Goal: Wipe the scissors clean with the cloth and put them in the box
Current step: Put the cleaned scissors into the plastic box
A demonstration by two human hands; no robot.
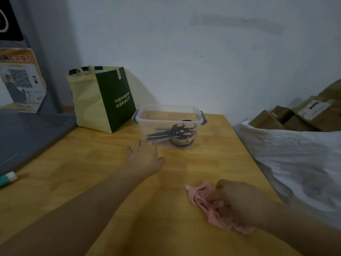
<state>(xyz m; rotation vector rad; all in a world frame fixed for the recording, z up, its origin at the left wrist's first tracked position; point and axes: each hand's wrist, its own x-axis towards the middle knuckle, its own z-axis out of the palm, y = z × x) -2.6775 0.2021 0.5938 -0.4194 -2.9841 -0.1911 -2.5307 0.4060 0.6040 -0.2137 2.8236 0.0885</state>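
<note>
A clear plastic box (197, 115) with grey latches stands open on the wooden table (92, 159), toward its far edge. Dark scissors (171, 133) lie inside it, on top of a round tape roll (182, 141). My left hand (144, 159) hovers just in front of the box's near left corner, fingers relaxed and holding nothing. Close to the table's near right edge, my right hand (238, 202) grips a crumpled pink cloth (204, 202) that rests on the wood.
A yellow and green tote bag (99, 97) stands left of the box by the wall. A grey mat (27, 137) and a marker (8, 179) lie at the left. A white sack (295, 159) with cardboard boxes (287, 117) borders the table's right side.
</note>
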